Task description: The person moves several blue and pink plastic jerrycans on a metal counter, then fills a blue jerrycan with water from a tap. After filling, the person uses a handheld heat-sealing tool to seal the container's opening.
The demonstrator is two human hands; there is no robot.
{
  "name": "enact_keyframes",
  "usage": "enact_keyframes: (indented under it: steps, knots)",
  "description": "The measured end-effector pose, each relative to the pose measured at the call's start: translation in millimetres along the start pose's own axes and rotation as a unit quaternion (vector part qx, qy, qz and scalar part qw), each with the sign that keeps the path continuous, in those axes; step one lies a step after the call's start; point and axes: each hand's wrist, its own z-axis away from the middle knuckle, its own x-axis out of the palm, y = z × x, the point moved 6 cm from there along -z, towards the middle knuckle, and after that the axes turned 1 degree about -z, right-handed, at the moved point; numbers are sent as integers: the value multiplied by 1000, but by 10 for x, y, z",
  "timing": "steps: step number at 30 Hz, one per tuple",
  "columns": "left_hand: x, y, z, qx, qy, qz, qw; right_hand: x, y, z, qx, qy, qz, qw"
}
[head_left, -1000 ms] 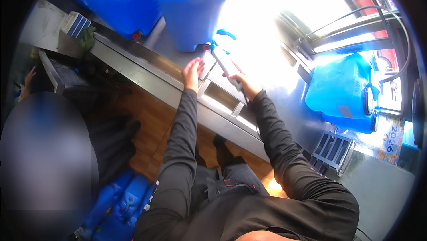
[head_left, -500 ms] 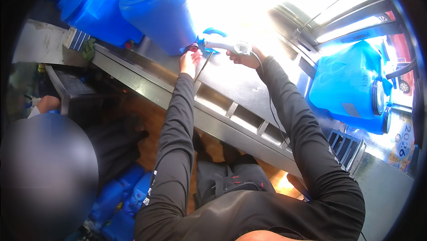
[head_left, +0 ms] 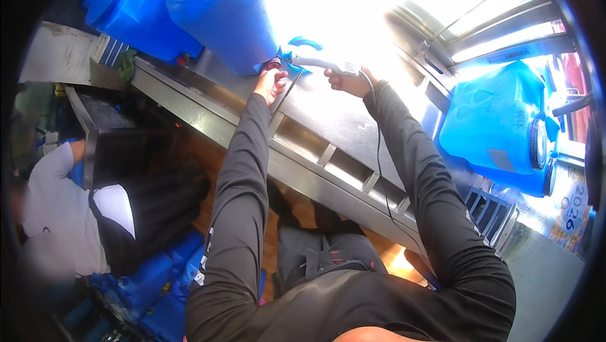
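A large blue plastic barrel (head_left: pixel 221 17) with an open threaded mouth leans on the steel worktop (head_left: pixel 328 114). At its lower right corner my left hand (head_left: pixel 271 83) grips a small dark red fitting (head_left: pixel 274 63), its fingers closed round it. My right hand (head_left: pixel 346 82) is wrapped round a corded white heat gun or hair dryer (head_left: pixel 322 64), and its nozzle points left at the corner beside the fitting. A blue ring-shaped piece (head_left: pixel 306 43) shows behind the nozzle, partly washed out by glare.
More blue jugs (head_left: pixel 142 17) stand at the far left, and blue jerrycans (head_left: pixel 495 118) at the right. The power cord (head_left: pixel 380 165) hangs past the bench's front slots. Another person (head_left: pixel 69 209) is low at the left, near blue containers (head_left: pixel 158 285) on the floor.
My left hand has turned slightly at the red fitting, and the heat gun has shifted a little. The person at the left has moved lower and more of their body shows.
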Motion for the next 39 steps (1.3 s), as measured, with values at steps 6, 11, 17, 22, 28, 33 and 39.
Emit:
enact_keyframes:
  steps: [6,11,17,22,28,33,39]
  knots:
    - [-77,-27,-205,-20,-29,11,999,44,10,70,-4,-8,4,1000]
    - [-53,46,-81,-27,-23,15,999,76,92,54,-11,-16,-7,1000]
    - [91,167,425,69,24,-8,997,139,212,133,-48,-66,-41,996]
    - [-520,-438,1651,304,-35,-14,952,153,403,146,-112,-2,103,988]
    - [-2388,-2288,3650,273,158,-124,941,905,1756,673,-63,298,184,934]
    - [-3712,-3411,5240,-190,213,-158,945,2393,2714,1762,-203,172,-30,963]
    - [-4098,-2791,5143,-314,95,-279,902,2690,3201,2918,-285,351,-45,891]
